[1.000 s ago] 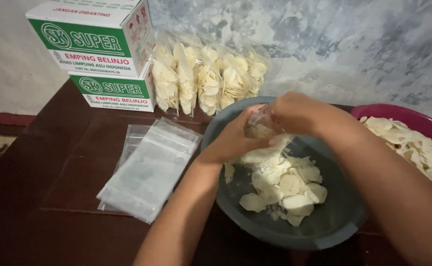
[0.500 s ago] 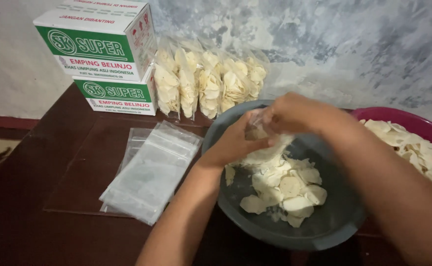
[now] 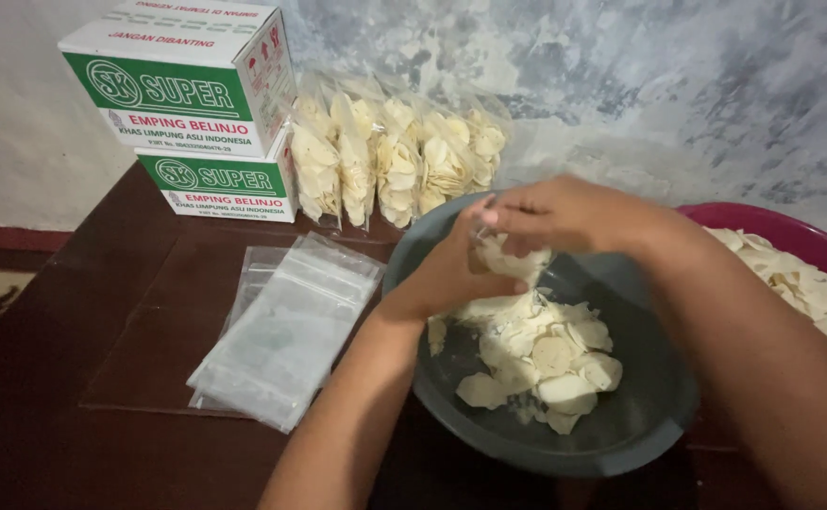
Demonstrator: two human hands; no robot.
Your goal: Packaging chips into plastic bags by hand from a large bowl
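Note:
A dark grey bowl [image 3: 640,416] holds a heap of pale flat chips [image 3: 541,349]. Over its far side both hands meet around a small clear plastic bag [image 3: 513,260] partly filled with chips. My left hand [image 3: 451,269] grips the bag from the left side. My right hand [image 3: 555,212] pinches the bag's top from above, fingers closed on it. Most of the bag is hidden between the hands.
A stack of flat clear bags [image 3: 286,326] lies on the dark table [image 3: 74,321] left of the bowl. Several filled chip bags [image 3: 395,156] lean against the wall beside two stacked green-and-white boxes [image 3: 192,104]. A magenta basin [image 3: 791,236] of chips stands at right.
The right hand has shifted slightly up and left over the bag's top; more of the filled bag shows below the fingers. The left hand stays in place.

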